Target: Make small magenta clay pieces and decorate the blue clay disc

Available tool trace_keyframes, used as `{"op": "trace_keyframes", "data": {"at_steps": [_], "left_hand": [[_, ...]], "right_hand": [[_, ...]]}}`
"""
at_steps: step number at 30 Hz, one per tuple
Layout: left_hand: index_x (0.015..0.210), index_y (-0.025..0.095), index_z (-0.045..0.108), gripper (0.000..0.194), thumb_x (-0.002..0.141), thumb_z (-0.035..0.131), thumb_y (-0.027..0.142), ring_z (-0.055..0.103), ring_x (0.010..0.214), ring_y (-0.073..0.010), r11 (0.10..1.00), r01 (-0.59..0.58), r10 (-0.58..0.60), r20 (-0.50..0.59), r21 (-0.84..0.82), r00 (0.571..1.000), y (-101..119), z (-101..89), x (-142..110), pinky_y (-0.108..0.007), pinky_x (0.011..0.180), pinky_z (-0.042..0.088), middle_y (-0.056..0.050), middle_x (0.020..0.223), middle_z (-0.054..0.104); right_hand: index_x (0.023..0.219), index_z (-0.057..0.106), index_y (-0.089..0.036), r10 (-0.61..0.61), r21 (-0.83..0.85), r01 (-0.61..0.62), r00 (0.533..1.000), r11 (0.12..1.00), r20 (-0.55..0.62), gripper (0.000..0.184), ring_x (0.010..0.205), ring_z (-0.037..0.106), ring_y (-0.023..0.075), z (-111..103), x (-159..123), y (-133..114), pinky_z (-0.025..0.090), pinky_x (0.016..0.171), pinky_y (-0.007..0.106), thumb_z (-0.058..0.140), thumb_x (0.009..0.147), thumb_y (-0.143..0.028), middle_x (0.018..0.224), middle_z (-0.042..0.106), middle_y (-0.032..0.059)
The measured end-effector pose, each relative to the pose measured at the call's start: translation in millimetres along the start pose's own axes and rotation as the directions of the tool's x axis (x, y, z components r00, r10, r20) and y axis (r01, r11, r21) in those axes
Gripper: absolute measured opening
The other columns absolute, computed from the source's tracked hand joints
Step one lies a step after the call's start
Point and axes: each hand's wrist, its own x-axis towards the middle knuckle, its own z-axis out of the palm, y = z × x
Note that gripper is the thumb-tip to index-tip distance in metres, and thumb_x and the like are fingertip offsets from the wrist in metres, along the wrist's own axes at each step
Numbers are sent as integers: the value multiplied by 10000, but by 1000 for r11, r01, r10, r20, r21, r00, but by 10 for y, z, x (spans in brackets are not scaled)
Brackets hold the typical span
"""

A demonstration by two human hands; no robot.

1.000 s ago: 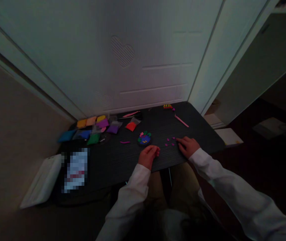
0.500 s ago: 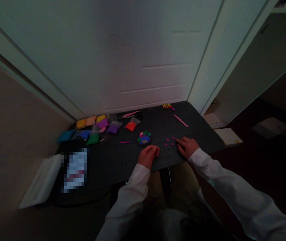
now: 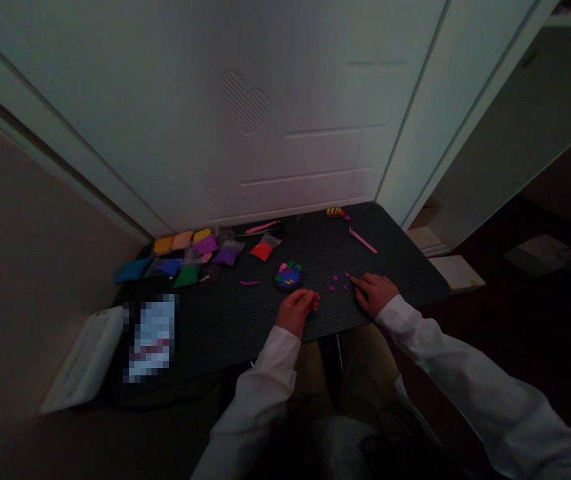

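Many small pink clay bits (image 3: 339, 283) set close for easy reach, just by the open right hand (image 3: 375, 295), and a round clay piece (image 3: 288, 277) near the loosely curled left hand (image 3: 296, 312), nothing plainly held, all on the dark desk (image 3: 235, 327).

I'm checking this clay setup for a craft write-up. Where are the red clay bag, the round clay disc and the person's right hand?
Red clay bag (image 3: 262, 252): head view, on the red clay inside the clear bag.
Round clay disc (image 3: 289, 278): head view, on its blue centre.
Right hand (image 3: 375, 295): head view, on the back of the hand.
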Motion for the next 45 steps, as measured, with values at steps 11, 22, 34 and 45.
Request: {"op": "trace_keyframes", "data": {"at_steps": [11,22,34,45], "left_hand": [[641,118,552,133,614,537,247,468,528,-71,1000,5,-4,-19,26,1000,9,14,-3,-216,513,361,-24,635,549],[645,112,544,161,598,548,266,469,528,-81,998,11,-8,-46,60,999,37,28,-15,-222,507,365,-32,635,546],[629,109,549,159,601,549,266,470,529,-81,998,42,-40,-48,48,998,52,28,17,-219,509,366,-36,632,549],[653,119,553,121,643,514,233,471,558,-74,999,15,-15,-9,41,1000,28,8,14,-216,534,363,-28,661,548]], "right_hand": [[1036,462,-215,5,-19,-5,1000,1000,21,340,764,421,170,-15,0,-14,251,641,280,315,742,-304,815,510,62],[1038,455,-217,31,69,-29,999,997,-31,331,770,442,160,19,-23,29,280,643,273,327,741,-287,820,507,54],[920,525,-239,139,388,-81,983,918,-124,255,693,497,102,163,49,199,384,636,226,357,737,-294,772,535,5],[843,560,-244,61,411,-46,998,910,-23,216,733,490,115,198,82,259,364,667,246,391,722,-302,780,540,4]]}}
